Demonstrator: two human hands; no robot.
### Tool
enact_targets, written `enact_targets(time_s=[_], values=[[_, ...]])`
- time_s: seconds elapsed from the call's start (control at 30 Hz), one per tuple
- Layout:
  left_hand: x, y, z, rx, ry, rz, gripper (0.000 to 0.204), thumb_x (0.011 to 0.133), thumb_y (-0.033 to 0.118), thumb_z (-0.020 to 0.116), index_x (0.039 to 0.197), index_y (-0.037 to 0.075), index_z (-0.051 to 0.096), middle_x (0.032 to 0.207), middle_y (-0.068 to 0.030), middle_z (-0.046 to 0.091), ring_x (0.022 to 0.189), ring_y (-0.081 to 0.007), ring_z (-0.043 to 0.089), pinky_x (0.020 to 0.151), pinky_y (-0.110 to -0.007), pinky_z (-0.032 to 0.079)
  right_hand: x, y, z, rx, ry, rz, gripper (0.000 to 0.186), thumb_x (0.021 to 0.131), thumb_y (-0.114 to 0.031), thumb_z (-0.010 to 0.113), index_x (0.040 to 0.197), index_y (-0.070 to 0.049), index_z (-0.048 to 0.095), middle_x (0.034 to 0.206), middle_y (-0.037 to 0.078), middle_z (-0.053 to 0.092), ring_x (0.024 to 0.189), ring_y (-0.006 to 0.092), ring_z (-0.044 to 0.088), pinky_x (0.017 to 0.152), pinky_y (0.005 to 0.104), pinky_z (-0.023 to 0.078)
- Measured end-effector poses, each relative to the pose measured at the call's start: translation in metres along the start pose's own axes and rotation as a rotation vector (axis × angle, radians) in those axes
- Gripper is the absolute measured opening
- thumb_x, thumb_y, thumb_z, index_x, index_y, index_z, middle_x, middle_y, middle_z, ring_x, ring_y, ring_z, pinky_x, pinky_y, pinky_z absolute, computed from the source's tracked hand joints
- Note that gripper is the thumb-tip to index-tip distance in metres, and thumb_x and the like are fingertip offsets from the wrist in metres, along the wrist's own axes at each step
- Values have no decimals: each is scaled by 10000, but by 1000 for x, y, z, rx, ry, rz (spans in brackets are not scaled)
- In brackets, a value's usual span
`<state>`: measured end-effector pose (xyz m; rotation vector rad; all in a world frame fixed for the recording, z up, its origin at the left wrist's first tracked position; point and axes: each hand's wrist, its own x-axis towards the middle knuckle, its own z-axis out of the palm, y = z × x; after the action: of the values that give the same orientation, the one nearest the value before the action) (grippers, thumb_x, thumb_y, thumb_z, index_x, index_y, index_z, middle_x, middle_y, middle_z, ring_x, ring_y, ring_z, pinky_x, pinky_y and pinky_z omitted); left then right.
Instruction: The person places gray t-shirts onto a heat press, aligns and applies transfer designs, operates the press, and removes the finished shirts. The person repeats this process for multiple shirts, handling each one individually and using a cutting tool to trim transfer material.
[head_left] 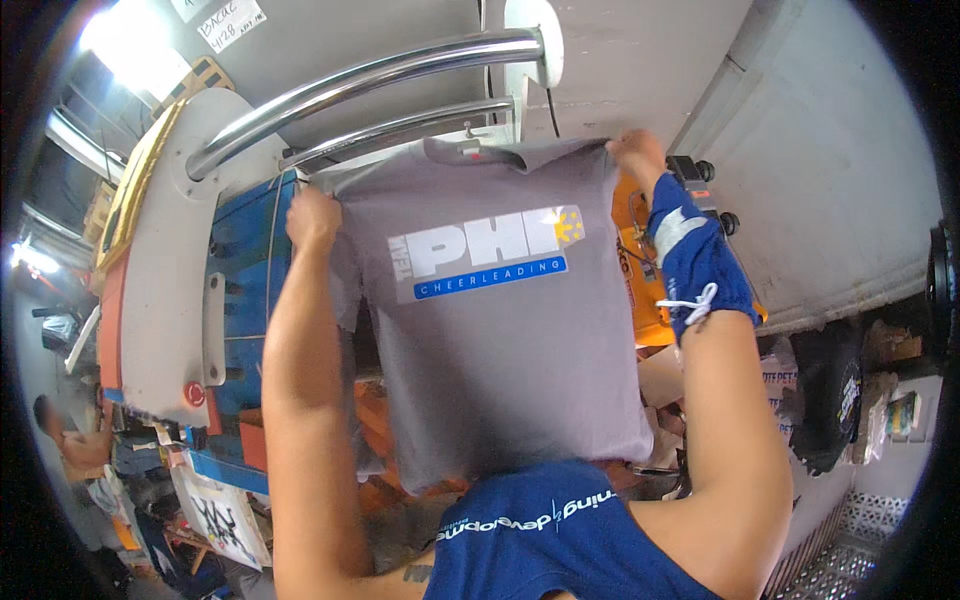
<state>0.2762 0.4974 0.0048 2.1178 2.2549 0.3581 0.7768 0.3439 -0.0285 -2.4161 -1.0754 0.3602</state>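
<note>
A grey T-shirt [500, 370] hangs spread out in front of me, its collar at the top and a printed white, blue and yellow graphic across the chest. My left hand [312, 215] is closed on its left shoulder, beside the blue board of a machine [250, 260]. My right hand [635, 155] is closed on the other shoulder, raised slightly higher. A blue cloth with a white cord [715, 260] is wrapped round my right forearm. An orange machine [637, 290] shows behind the shirt's right side, partly hidden.
Two chrome bars [370, 82] curve over the white machine body [170, 260], which has a red button [194, 393]. A pale wall [840, 150] stands at right, with dark garments [830, 400] below. A co-worker [80, 440] is at the far left among clutter.
</note>
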Motion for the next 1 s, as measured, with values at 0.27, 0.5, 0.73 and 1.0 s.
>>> enact_targets(time_s=[0.27, 0.5, 0.73, 1.0], values=[[35, -4, 113, -989, 7, -189, 254, 1011, 159, 559, 970, -82, 627, 658, -174, 663, 509, -241, 680, 384, -349, 529, 42, 18, 94, 221, 188, 231, 393, 863, -330, 675, 1079, -6, 728, 1128, 212, 723, 1120, 330, 681, 973, 453, 530], [-93, -3, 110, -571, -271, 390, 485, 1007, 113, 524, 1481, 46, 443, 1504, -339, 386, 1400, -473, 400, 1145, -457, 368, -74, 19, 98, -62, -117, -423, 836, 923, -458, 661, 1556, -38, 311, 1578, 295, 311, 1436, 426, 373, 1170, 432, 343], [-317, -105, 100, -932, -246, 131, 477, 1062, 232, 466, 1480, 4, 438, 1502, -261, 429, 1355, -371, 476, 1121, -414, 380, -322, 128, 70, 293, -332, 166, 755, 1039, -525, 449, 1534, 29, 310, 1548, 278, 384, 1464, 370, 350, 1193, 402, 279], [-367, -187, 122, -870, -357, -231, 503, 1070, 392, 437, 1185, -43, 663, 1094, -169, 703, 1052, -250, 628, 977, -385, 442, -452, 212, 61, 100, -95, 346, 598, 1049, -484, 495, 1252, 58, 645, 1152, 99, 708, 1001, 210, 632, 892, 355, 491]])
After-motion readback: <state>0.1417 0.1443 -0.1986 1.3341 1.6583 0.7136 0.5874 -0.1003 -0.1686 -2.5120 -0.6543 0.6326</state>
